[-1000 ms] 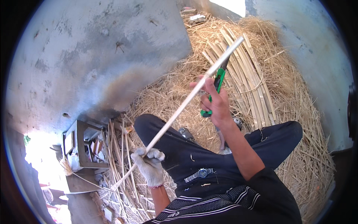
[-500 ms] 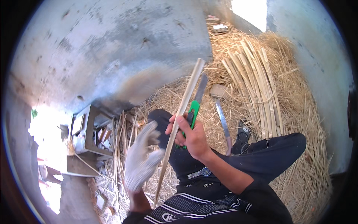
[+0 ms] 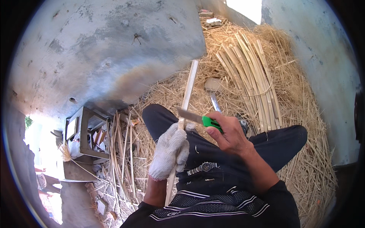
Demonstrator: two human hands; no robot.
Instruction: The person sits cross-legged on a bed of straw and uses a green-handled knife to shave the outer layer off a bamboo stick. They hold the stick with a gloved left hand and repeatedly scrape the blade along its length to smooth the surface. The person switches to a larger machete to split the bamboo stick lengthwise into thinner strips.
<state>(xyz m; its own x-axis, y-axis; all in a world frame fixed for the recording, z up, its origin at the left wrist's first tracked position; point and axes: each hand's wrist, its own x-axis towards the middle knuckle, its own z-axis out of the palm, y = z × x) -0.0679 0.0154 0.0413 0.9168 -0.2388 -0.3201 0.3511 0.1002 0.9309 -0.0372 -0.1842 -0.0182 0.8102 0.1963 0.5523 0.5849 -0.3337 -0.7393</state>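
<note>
My left hand [image 3: 169, 152], in a pale knitted glove, is closed around a long, flat strip of bamboo or wood [image 3: 189, 84]. The strip slants up and away from my lap, its far end free above the straw. In my right hand [image 3: 230, 135], which is bare, is a green utility knife [image 3: 210, 122]. Its long blade points left and crosses the strip just above the gloved fingers; whether the edge touches the wood I cannot tell. A metal-band wristwatch [image 3: 202, 168] lies on my dark clothing between my forearms, with a few pale shavings around it.
A fanned bundle of split strips [image 3: 254, 78] lies on straw [image 3: 300, 140] ahead to the right. Beyond my right hand shows a metal blade [image 3: 215, 102], partly hidden. Left stands a small cabinet [image 3: 84, 133] full of odds and ends, beside loose thin sticks [image 3: 123, 148].
My left hand has closed on the strip, which my right hand has let go. The right hand, keeping the knife, has moved right and turned its blade leftward across the strip.
</note>
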